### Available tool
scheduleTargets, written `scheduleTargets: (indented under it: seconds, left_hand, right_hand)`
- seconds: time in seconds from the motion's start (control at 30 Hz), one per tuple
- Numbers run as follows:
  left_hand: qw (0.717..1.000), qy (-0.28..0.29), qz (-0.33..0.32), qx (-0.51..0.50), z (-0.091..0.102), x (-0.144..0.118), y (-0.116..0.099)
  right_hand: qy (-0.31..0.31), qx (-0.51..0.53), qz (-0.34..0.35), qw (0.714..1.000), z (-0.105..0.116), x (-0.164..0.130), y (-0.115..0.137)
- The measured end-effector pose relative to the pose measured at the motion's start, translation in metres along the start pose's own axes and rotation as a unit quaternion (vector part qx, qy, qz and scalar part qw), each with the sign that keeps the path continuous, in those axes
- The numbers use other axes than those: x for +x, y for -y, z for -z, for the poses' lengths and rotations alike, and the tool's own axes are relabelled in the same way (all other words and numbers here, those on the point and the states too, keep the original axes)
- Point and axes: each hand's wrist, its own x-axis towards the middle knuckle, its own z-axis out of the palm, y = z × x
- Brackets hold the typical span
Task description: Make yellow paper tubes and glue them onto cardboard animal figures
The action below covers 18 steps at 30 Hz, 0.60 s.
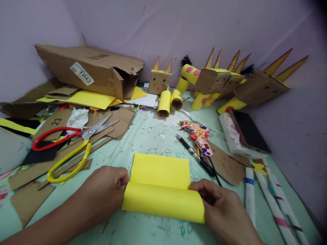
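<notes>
Left hand [107, 190]: pinching left end of rolled yellow paper [162, 189].
Right hand [222, 209]: pinching its right end.
Scissors [76, 144]: lying left, apart.

Scissors [74, 146] on cardboard scraps [33, 170], left; pen [194, 154] right; cardboard box [89, 69] behind.

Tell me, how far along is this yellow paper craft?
Done, it seems: two yellow rolls lie finished by the cardboard animals at the wall. In hand: the left hand and right hand are curling a yellow sheet into a roll; its near edge is rolled over, the far half lies flat. Left: finishing the roll and probably fastening it; the glue gun lies untouched.
</notes>
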Motion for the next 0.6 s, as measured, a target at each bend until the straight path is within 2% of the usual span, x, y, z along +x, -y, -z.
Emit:
scheduleTargets:
  seconds: [0.1,0.2,0.27,0.37,0.43,0.6]
  left_hand:
    - [0.999,-0.021,0.010,-0.029,0.003,0.001,-0.002]
    - [0.993,-0.027,0.015,-0.117,0.005,0.004,-0.002]
    - [0.983,0.000,0.015,-0.184,0.005,0.008,-0.001]
    - [0.960,0.076,0.000,-0.271,0.001,0.012,0.005]
    - [0.950,0.085,-0.045,-0.296,-0.002,0.013,0.009]
    - [0.947,-0.028,-0.230,-0.221,-0.004,0.010,0.017]
  right_hand:
    - [-0.003,-0.024,0.009,1.000,0.002,0.005,-0.007]
    - [-0.005,-0.044,0.014,0.999,0.002,0.010,-0.011]
    - [-0.007,-0.051,0.019,0.998,0.002,0.013,-0.011]
    - [-0.017,-0.058,0.035,0.998,0.001,0.014,-0.010]
    - [-0.028,-0.067,0.044,0.996,0.001,0.014,-0.009]
    - [-0.061,-0.071,0.057,0.994,0.001,0.009,-0.005]
